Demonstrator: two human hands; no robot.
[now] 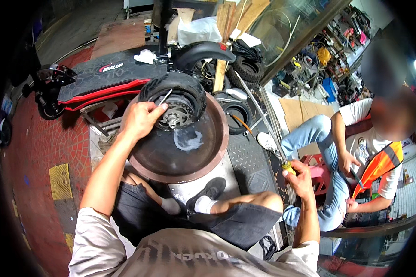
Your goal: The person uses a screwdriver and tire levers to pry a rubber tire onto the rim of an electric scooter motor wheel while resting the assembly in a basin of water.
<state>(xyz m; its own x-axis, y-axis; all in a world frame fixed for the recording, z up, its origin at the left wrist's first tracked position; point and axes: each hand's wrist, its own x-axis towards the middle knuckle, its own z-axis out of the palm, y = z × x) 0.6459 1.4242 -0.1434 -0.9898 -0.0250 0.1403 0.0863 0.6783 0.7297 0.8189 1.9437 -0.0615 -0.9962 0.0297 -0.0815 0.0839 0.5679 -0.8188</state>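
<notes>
A black scooter wheel (196, 94) with its tyre on stands in a round brown basin (224, 138). The toothed hub and axle (173, 117) face me. My left hand (143, 121) is closed at the tyre's near-left edge, gripping a thin metal bar (166, 96) whose tip shows above the thumb; the rest of it is hidden. Off to the right, apart from the wheel, my right hand (301, 180) is wrapped round the yellow handle of a long screwdriver (289, 167). Its long shaft points up and away.
Behind the wheel lies an electric scooter deck (118, 76) with red edging. Loose tyres (247, 71), wooden boards (226, 23) and a glass panel stand beyond the basin. A person in jeans (330, 134) sits close on my right, holding an orange vest (379, 166). Shelves of clutter are behind.
</notes>
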